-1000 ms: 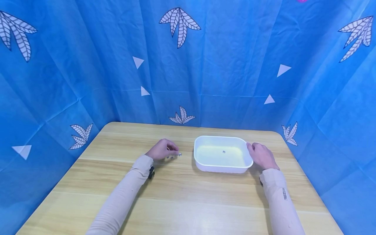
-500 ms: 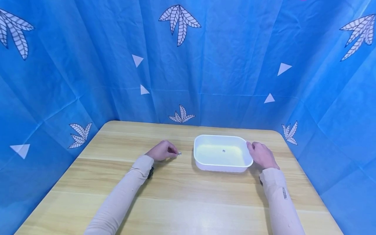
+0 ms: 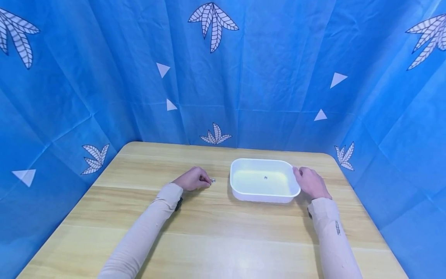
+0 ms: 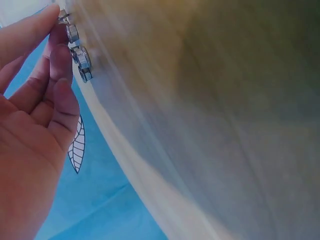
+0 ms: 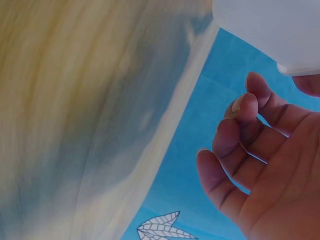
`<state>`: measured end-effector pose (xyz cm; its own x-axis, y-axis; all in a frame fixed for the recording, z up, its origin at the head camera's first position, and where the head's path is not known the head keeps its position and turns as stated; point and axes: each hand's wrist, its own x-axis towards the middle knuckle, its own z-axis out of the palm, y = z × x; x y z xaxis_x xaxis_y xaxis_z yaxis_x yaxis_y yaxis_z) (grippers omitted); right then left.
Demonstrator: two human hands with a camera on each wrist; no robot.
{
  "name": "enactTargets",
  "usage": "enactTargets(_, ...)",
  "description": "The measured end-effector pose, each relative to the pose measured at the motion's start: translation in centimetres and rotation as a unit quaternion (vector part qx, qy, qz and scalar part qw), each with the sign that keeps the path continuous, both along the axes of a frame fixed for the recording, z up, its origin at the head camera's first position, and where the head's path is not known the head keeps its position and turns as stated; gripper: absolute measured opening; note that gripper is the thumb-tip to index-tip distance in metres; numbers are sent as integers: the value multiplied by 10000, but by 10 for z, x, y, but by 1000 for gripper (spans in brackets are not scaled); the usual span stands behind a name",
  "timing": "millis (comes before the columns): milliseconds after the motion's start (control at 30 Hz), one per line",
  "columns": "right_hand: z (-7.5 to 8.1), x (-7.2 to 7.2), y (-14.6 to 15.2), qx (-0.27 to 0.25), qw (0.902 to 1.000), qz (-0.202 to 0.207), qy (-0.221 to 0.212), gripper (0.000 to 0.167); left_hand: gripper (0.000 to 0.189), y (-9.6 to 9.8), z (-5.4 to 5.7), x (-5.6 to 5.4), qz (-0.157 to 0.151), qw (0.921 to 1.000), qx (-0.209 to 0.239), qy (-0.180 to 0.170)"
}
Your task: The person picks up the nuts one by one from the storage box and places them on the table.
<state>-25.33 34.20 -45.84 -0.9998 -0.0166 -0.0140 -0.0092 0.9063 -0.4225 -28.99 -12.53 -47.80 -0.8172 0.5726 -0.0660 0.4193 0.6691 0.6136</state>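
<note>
My left hand (image 3: pixel 193 179) is low over the table left of the tub. In the left wrist view its thumb and forefinger tips come together at a small silver metal nut (image 4: pixel 63 17), partly covered by the fingertips. Several more shiny nuts (image 4: pixel 82 57) stand in a row just past the curled fingers. In the head view a nut (image 3: pixel 213 180) shows by the fingertips. My right hand (image 3: pixel 311 183) holds the right rim of a white rectangular tub (image 3: pixel 266 197), thumb hooked over the edge; its other fingers (image 5: pixel 227 135) are bent outside the wall. One nut (image 3: pixel 265 178) lies inside the tub.
The wooden table (image 3: pixel 223 236) has rounded far corners. A blue curtain (image 3: pixel 278 77) with white leaves and triangles hangs behind it and at both sides. Dark bands (image 3: pixel 179 204) show at the sleeve cuffs.
My left hand has shifted slightly over the row of nuts, and its fingers now cover most of them in the head view. The right hand and tub stay put.
</note>
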Motion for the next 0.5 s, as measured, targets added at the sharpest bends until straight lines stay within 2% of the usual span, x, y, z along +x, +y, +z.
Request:
enactTargets(367,-1,0,1,15,10000,3,-4,73,12,-2,2,1,56,9999,135,24)
enactTargets(500,0,0,1,6,10000,11,-17,72,12,-1,2,1,-186,9994,151,268)
